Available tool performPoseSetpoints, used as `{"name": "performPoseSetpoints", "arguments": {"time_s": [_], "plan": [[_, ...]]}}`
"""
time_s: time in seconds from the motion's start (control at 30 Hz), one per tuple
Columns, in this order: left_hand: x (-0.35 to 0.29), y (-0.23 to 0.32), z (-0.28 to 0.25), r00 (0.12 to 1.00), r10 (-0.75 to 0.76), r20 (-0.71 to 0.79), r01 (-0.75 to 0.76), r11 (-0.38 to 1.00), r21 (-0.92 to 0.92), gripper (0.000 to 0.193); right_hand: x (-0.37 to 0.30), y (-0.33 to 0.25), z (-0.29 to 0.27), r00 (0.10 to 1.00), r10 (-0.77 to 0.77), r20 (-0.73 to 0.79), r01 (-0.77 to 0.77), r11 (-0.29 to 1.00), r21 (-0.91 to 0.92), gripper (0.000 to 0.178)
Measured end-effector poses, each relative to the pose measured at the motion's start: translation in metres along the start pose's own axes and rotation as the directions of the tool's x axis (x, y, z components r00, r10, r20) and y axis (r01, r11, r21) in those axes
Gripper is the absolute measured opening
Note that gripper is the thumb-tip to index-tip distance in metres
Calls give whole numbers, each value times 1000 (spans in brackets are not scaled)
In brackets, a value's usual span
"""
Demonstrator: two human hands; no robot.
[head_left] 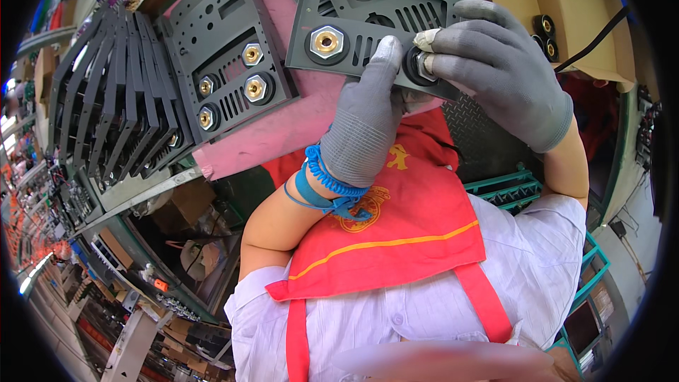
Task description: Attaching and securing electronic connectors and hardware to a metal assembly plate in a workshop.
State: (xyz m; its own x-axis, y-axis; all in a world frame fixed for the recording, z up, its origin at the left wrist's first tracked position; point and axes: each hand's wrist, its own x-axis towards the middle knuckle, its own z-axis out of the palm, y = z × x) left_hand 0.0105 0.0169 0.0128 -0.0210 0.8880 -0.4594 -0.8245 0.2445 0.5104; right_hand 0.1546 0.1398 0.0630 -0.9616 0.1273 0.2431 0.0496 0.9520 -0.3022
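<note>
A dark grey slotted metal panel (309, 16) is tilted up in front of me at the top middle. My left hand (368, 113), in a grey glove, grips its near edge, thumb on top and fingers underneath. Near the panel's left corner sits a brass-centred socket with a hex nut (327, 43). At the near right corner is a second socket with a black ring (417, 66). My right hand (498, 71), also gloved, has its whitened thumb and fingertips closed around this socket's nut. Its other fingers lie over the panel's right side.
A similar panel (212, 35) with several brass sockets lies to the left on pink sheeting (283, 124). Farther left several dark panels (117, 92) stand in a row. At the right a cardboard box (583, 0) holds black rings (544, 26). A black cable (594, 41) crosses its edge.
</note>
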Motion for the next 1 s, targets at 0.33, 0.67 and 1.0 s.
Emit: {"name": "performPoseSetpoints", "arguments": {"time_s": [0.33,0.67,1.0], "plan": [[2,-4,1,997,41,-65,-48,993,-112,38,-3,-5,8,997,-75,-19,68,962,-264,30],[3,-6,-2,998,0,-58,2,999,34,35,9,-6,13,991,134,-16,-133,991,35,24],[4,-6,2,995,44,-86,-47,998,-33,43,2,11,7,1000,22,-22,-18,979,202,20]]}}
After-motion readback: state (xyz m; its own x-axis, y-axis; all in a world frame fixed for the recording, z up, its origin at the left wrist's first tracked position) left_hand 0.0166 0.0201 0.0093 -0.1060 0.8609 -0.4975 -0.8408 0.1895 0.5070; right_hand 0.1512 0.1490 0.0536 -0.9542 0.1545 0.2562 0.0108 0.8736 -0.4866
